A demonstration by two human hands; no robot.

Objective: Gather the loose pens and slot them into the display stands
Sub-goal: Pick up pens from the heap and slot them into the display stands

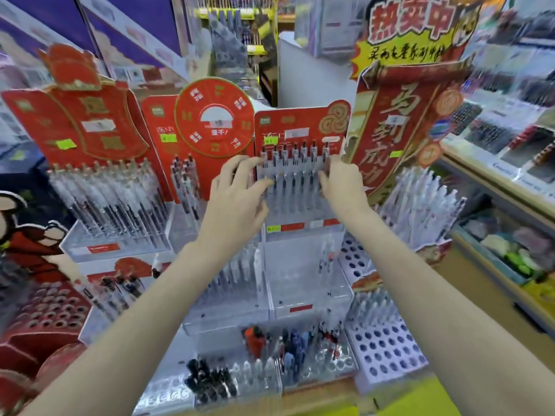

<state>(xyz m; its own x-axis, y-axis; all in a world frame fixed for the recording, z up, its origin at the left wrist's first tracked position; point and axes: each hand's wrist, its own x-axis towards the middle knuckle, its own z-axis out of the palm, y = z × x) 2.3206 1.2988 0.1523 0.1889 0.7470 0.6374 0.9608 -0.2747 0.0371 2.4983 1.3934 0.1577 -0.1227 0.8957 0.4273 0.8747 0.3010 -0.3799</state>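
A clear display stand (303, 226) with a red backing card (300, 124) holds two rows of upright clear pens (295, 172) at the centre. My left hand (237, 193) is at the stand's left side, fingers spread and touching the leftmost pens. On the right side, my right hand (339, 181) has its fingertips against the rightmost pens. Neither hand plainly holds a loose pen; the frame is blurred.
More pen stands surround it: a full one at left (120, 211), a clear-pen stand at right (420, 205), white holed trays (387, 352), black-capped pens (210, 379) and blue and red pens (300, 346) at the front. Shelves run along the right (504, 181).
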